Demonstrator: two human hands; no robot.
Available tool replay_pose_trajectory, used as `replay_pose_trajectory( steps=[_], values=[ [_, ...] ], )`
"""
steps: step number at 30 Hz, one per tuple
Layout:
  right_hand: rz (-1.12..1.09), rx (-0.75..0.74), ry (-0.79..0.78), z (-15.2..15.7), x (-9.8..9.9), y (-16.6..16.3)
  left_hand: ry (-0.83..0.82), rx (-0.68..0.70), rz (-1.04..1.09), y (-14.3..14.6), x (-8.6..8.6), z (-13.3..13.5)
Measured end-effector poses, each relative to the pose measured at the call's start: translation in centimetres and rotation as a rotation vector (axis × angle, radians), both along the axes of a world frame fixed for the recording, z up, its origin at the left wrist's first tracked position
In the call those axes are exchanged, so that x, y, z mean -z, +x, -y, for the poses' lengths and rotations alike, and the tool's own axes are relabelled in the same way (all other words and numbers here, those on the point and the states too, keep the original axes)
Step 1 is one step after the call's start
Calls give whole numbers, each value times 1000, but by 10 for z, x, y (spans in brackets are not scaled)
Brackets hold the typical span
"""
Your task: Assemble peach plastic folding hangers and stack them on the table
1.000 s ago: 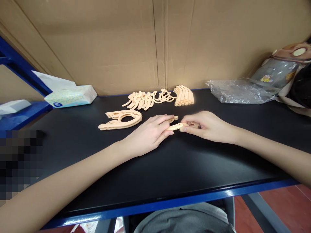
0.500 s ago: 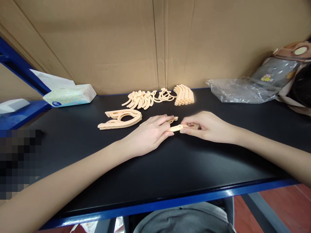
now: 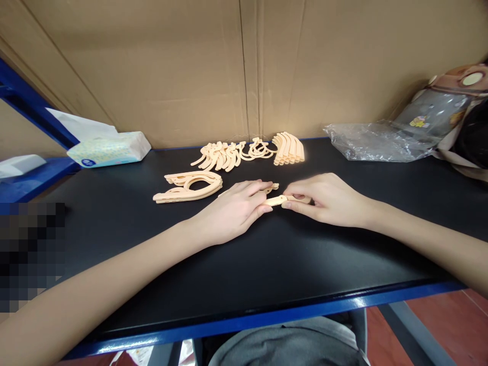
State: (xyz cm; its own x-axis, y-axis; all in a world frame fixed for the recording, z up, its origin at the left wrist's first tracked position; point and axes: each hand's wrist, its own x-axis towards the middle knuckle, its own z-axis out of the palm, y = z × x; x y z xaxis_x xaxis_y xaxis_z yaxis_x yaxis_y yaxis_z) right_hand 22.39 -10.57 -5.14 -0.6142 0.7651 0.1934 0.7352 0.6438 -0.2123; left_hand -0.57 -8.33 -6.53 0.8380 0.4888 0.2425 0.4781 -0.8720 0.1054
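Near the middle of the black table, my left hand is closed over a cream plastic folding hanger and hides most of it. My right hand pinches the same hanger's right part between thumb and fingers. A pale arm with a small hole at its end shows between the two hands. Just beyond my left fingertips another cream end pokes out. To the left of my hands lie several folded hangers, stacked flat.
Behind them are a heap of curved hanger arms, several hooks and a row of longer arms. A tissue pack sits at the back left. A clear plastic bag and a bottle are at the right. Cardboard rises behind.
Both hands keep their hold on the hanger in almost the same place. My right hand has shifted very slightly; the other things have not moved.
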Motion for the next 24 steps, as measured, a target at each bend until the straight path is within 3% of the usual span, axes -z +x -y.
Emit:
replay_pose_trajectory(
  steps=[17,24],
  values=[
    [35,40,90,5,0,-4,-50,-23,12,0,2,1],
    [80,95,37,4,1,-6,-42,-16,11,1,2,0]
  ],
)
